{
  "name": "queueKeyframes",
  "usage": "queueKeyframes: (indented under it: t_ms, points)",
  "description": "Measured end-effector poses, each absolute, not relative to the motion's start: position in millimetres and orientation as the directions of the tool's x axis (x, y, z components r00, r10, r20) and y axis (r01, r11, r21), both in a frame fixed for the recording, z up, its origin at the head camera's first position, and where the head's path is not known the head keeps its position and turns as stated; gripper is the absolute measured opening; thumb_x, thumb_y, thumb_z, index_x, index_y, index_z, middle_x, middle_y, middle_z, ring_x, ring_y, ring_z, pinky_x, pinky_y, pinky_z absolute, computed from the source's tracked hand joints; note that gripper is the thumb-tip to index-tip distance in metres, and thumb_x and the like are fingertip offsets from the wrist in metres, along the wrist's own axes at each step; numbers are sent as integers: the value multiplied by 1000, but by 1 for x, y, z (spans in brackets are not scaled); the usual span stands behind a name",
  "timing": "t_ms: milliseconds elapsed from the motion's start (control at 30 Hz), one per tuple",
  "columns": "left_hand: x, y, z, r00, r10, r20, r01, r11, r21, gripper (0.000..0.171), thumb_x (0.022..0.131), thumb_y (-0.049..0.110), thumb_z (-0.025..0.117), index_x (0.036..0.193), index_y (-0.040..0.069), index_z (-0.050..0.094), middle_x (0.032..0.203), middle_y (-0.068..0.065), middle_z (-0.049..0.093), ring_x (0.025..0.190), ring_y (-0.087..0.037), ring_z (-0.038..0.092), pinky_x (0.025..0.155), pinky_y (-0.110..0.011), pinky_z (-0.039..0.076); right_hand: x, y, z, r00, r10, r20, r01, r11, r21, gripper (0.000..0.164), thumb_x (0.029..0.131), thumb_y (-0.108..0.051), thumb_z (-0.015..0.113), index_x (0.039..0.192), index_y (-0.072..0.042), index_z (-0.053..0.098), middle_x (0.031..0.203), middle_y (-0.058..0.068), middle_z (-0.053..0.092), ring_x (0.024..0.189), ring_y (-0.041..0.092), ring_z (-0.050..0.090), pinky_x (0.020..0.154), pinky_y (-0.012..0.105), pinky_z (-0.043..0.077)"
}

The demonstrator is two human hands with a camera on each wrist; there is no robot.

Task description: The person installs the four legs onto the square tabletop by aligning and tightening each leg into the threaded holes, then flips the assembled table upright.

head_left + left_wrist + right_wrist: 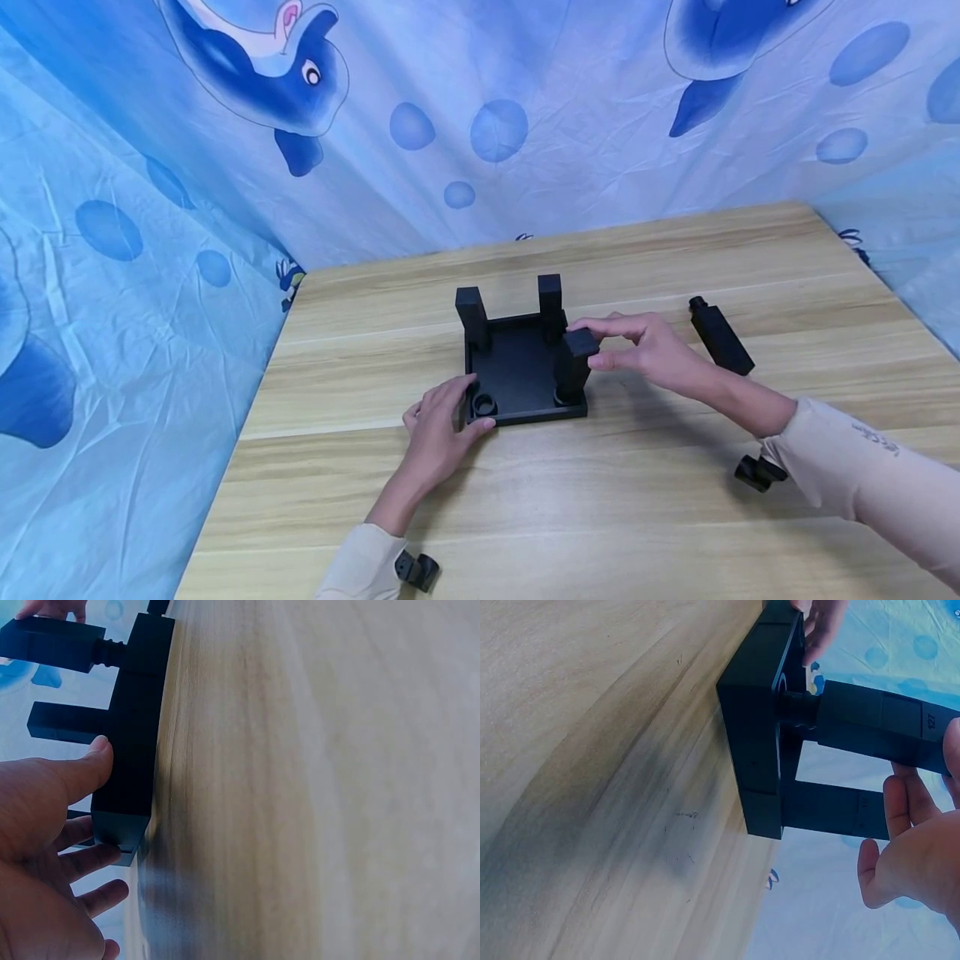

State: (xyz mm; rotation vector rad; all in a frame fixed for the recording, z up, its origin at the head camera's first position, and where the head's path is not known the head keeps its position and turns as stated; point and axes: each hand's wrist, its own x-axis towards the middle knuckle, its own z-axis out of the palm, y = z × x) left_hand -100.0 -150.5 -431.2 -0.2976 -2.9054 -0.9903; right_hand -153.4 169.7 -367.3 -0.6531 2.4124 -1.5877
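Observation:
A square black tabletop [517,375] with a raised rim lies underside up on the wooden table. My left hand [437,433] holds its near left corner, thumb on the front edge and fingers along the left side. Beside the thumb is a bare round socket [484,405]. My right hand [663,354] pinches the upper end of a black table leg [572,367] standing over the near right corner. Part of that leg's threaded neck [799,710] shows above its socket in the right wrist view. Two more legs stand upright at the far corners.
A loose black leg [722,337] with a threaded end lies on the wooden table [360,350], to the right beyond my right hand. Blue cloth [450,100] with dolphin pictures hangs behind the table and at its sides.

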Motion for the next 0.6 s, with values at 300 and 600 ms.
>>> queueKeyframes:
  t_ms: [300, 600]
  points:
    - [-100, -150, -432, -980, 164, 116, 201, 779, 593, 66, 83, 37, 74, 142, 21, 48, 142, 1, 50, 132, -24, 39, 99, -53, 15, -151, 168, -365, -891, -447, 76, -245, 335, -910, 44, 85, -27, 74, 128, -25, 64, 136, 0, 56, 116, 19, 53, 89, 41, 47]
    - [-100, -149, -432, -981, 160, 109, 193, 780, 595, 66, 83, 36, 74, 141, 21, 48, 142, 1, 49, 132, -24, 39, 99, -53, 15, -150, 162, -376, -866, -464, 187, -376, 357, -855, 44, 85, -22, 75, 128, -18, 64, 120, 2, 66, 104, 15, 59, 86, 44, 47]
